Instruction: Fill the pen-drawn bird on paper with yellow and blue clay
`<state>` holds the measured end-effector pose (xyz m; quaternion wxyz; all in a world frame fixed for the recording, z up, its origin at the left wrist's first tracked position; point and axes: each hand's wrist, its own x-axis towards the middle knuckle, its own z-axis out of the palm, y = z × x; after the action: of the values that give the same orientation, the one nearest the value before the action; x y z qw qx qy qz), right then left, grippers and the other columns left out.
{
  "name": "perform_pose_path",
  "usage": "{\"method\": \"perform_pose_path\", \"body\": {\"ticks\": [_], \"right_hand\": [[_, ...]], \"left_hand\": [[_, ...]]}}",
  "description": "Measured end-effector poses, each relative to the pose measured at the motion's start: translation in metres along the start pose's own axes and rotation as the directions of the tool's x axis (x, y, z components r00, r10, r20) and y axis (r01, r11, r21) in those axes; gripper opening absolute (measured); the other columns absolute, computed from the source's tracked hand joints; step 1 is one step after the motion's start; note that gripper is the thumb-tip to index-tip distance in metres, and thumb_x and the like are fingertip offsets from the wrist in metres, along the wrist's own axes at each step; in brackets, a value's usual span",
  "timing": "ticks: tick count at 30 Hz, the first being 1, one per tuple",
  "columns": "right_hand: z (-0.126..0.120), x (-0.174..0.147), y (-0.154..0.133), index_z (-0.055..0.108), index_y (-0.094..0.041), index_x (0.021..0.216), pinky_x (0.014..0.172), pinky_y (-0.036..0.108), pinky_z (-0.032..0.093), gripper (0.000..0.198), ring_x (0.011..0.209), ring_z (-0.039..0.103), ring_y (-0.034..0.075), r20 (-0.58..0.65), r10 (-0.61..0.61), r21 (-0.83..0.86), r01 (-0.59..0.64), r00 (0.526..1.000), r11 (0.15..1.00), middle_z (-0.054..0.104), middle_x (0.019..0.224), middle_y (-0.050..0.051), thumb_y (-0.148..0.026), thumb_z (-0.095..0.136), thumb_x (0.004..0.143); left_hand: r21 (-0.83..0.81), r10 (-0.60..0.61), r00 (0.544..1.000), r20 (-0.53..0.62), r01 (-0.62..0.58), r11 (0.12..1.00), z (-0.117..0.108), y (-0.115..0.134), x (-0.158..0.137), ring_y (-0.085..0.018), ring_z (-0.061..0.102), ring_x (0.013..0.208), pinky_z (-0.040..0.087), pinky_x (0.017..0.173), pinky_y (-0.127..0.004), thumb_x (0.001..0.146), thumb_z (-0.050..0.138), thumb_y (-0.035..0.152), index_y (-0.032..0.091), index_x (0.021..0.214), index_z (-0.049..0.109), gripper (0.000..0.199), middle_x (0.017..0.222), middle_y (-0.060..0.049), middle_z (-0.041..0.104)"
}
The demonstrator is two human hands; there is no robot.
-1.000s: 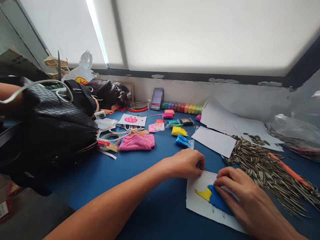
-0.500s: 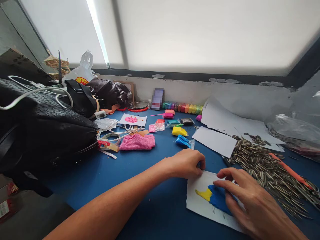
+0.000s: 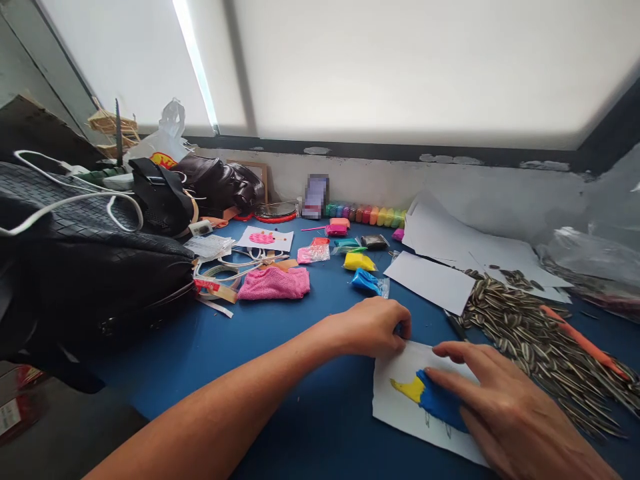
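Note:
A white sheet of paper lies on the blue table near its front, with pencil lines showing along its lower part. On the sheet, a flat patch of blue modelling clay adjoins a smaller, pointed yellow clay piece. My left hand, fingers curled, holds the sheet at its upper left corner. Over the right part of the sheet is my right hand, its fingers apart and holding nothing. Its index fingertip touches the top edge of the blue clay, and the hand hides the clay's right side.
Sunflower seeds are heaped at right with an orange tool on them. Clay packets, yellow and blue, lie ahead, beside white paper. A pink cloth and black bag are at left.
My right index finger has stretched out and come down onto the top edge of the blue clay. My left hand stays at the sheet's corner.

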<state>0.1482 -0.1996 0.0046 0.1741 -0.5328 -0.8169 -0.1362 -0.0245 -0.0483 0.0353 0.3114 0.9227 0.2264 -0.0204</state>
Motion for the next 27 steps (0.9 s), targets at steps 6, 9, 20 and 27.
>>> {"method": "perform_pose_path", "body": {"ticks": [6, 9, 20, 27], "right_hand": [[-0.0019, 0.0, 0.0032, 0.068, -0.029, 0.109, 0.072, 0.032, 0.058, 0.034, 0.096, 0.065, 0.022, -0.02, 0.068, 0.004, -0.068, 0.997, 0.998, 0.062, 0.115, 0.009, -0.016, 0.046, 0.087], [-0.0002, -0.0004, 0.0032, 0.071, -0.029, 0.105, 0.074, 0.033, 0.058, 0.034, 0.097, 0.066, 0.022, 0.006, 0.068, 0.001, -0.068, 0.998, 0.998, 0.064, 0.114, 0.008, -0.015, 0.046, 0.086], [0.0031, -0.0082, 0.0043, 0.069, -0.031, 0.111, 0.079, 0.037, 0.057, 0.04, 0.104, 0.064, 0.024, 0.028, 0.033, -0.012, -0.033, 0.999, 0.999, 0.064, 0.122, 0.008, -0.013, 0.043, 0.086], [0.0012, -0.0082, 0.0036, 0.069, -0.03, 0.11, 0.076, 0.037, 0.058, 0.038, 0.1, 0.066, 0.024, 0.056, 0.017, -0.029, -0.016, 0.998, 0.999, 0.066, 0.12, 0.008, -0.014, 0.045, 0.086]], "left_hand": [[0.0, 0.005, 1.0, -0.004, -0.005, 1.0, 0.0004, -0.0002, 0.0001, -0.016, 0.057, 0.081, 0.042, 0.066, -0.023, 0.079, 0.057, 0.021, 0.017, 0.099, 0.067, 0.022, 0.091, -0.004, 0.066], [0.004, 0.017, 1.0, -0.014, -0.017, 1.0, 0.0015, -0.0014, 0.0007, -0.016, 0.057, 0.083, 0.043, 0.068, -0.024, 0.079, 0.057, 0.022, 0.017, 0.099, 0.067, 0.022, 0.092, -0.004, 0.066], [-0.003, 0.018, 1.0, -0.009, -0.018, 1.0, 0.0023, -0.0023, 0.002, -0.016, 0.058, 0.083, 0.042, 0.067, -0.024, 0.079, 0.058, 0.02, 0.016, 0.099, 0.067, 0.022, 0.092, -0.004, 0.067], [-0.012, 0.023, 1.0, -0.015, -0.023, 1.0, 0.0013, -0.002, 0.0006, -0.016, 0.058, 0.083, 0.042, 0.065, -0.024, 0.079, 0.058, 0.02, 0.016, 0.097, 0.067, 0.021, 0.092, -0.004, 0.066]]}}
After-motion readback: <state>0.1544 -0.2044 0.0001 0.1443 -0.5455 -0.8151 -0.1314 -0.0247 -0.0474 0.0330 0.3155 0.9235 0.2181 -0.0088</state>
